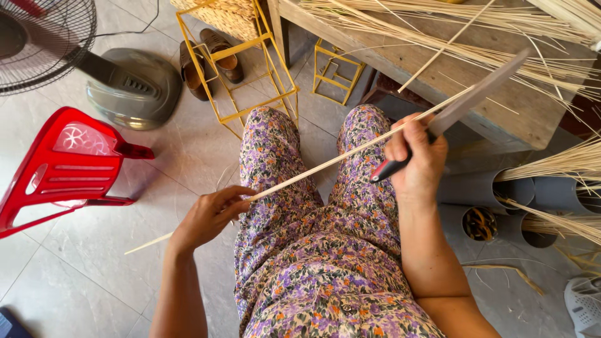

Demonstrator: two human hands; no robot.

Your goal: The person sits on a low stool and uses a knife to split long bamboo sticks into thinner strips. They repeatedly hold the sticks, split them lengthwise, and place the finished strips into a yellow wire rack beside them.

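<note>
- Left hand (210, 216) — grip pinching the thin bamboo strip (325, 161) near its lower end.
- Right hand (418, 156) — grip closed around the knife (463, 103), its blade lying against the strip.

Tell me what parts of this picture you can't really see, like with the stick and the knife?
All in the head view:
- The thin stick: its near end hides in the left hand.
- The knife: the right hand wraps its handle, covering the middle.
- The fan: cut off by the top-left edge.
- The grey tubes: their insides are too dark to tell.
- The white basket: cut off at the right edge.
</note>
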